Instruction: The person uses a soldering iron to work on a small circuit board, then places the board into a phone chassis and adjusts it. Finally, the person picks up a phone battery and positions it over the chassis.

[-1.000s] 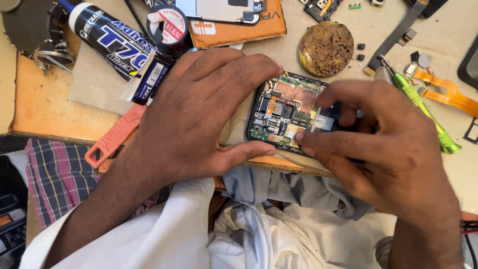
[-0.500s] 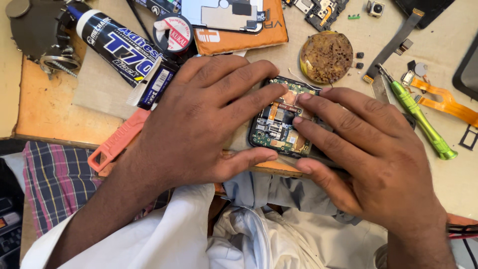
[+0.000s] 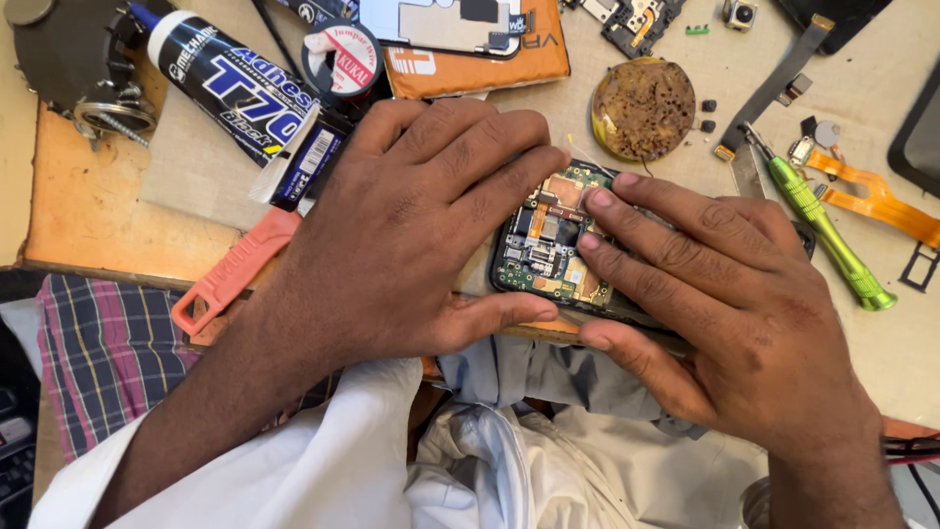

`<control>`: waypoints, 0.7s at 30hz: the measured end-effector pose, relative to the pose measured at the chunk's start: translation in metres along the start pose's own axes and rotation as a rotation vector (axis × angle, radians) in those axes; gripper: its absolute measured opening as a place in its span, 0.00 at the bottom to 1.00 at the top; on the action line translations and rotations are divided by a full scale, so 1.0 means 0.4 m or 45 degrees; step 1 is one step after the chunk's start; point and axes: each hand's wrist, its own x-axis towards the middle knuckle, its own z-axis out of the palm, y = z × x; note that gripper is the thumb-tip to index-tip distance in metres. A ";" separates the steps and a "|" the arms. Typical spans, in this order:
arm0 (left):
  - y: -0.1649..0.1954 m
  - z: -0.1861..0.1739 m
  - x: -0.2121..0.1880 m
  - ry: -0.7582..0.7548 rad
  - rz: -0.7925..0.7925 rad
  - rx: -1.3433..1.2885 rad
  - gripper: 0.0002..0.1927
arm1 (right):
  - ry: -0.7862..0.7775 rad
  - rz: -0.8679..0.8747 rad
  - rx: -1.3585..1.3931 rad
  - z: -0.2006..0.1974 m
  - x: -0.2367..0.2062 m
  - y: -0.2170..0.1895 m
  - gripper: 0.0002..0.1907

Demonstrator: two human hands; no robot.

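Left hand (image 3: 411,225) flat, fingers together, steadying opened phone (image 3: 548,240), right hand (image 3: 725,294) — fingers spread, tips pressing its circuit board, green screwdriver (image 3: 822,230) just beside — untouched

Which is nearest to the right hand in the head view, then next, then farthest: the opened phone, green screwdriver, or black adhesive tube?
1. opened phone: under the right hand fingertips.
2. green screwdriver: just beyond its knuckles, right side.
3. black adhesive tube: far upper left.
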 end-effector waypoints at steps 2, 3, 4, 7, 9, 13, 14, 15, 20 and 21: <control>-0.001 0.000 0.001 0.002 -0.006 -0.012 0.45 | 0.016 -0.001 0.018 0.000 0.002 -0.001 0.24; -0.001 0.000 0.002 0.001 -0.012 -0.021 0.45 | 0.023 0.007 0.030 -0.001 0.003 -0.001 0.24; -0.001 -0.001 0.002 0.000 -0.020 -0.031 0.45 | 0.029 0.014 0.043 -0.002 0.005 -0.002 0.23; 0.000 -0.002 0.004 0.016 -0.027 -0.056 0.45 | 0.035 0.040 0.054 0.001 0.011 -0.008 0.22; 0.002 -0.002 0.007 0.036 -0.021 -0.036 0.45 | 0.032 0.055 0.037 -0.002 0.013 -0.012 0.20; 0.003 -0.005 0.011 0.024 -0.021 -0.048 0.45 | 0.111 0.198 0.035 -0.016 0.016 -0.017 0.14; 0.003 -0.006 0.011 0.026 -0.016 -0.053 0.45 | 0.151 0.262 0.045 -0.021 0.018 -0.019 0.14; 0.003 -0.008 0.011 0.028 -0.013 -0.056 0.45 | 0.143 0.239 0.010 -0.024 0.021 -0.018 0.15; 0.004 -0.012 0.007 0.020 -0.026 -0.108 0.46 | 0.100 0.043 -0.115 -0.033 0.046 0.002 0.19; 0.004 -0.012 0.007 0.036 -0.022 -0.108 0.46 | 0.079 0.014 -0.124 -0.035 0.049 0.007 0.20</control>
